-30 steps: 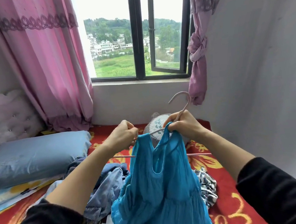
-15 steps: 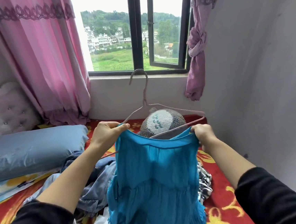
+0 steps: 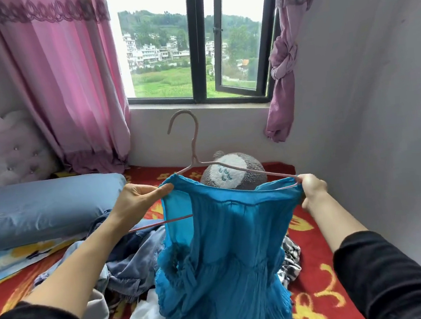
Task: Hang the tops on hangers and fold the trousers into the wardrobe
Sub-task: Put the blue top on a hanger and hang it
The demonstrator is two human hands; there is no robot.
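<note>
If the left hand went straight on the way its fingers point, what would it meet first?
The left hand points rightward and pinches the blue top at its shoulder, so more of that cloth comes first; the plush toy lies beyond, probably farther back.

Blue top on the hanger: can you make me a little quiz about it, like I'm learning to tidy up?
1. True or false: the blue top lies flat on the bed.
2. What sits behind the top? A. a grey plush toy B. a lamp C. a shoe
3. Fill in: the hanger has one uncovered arm, which runs to the ____ hand.

Key: 1 false, since the left hand and the right hand hold it up. 2 A. 3 right.
</note>
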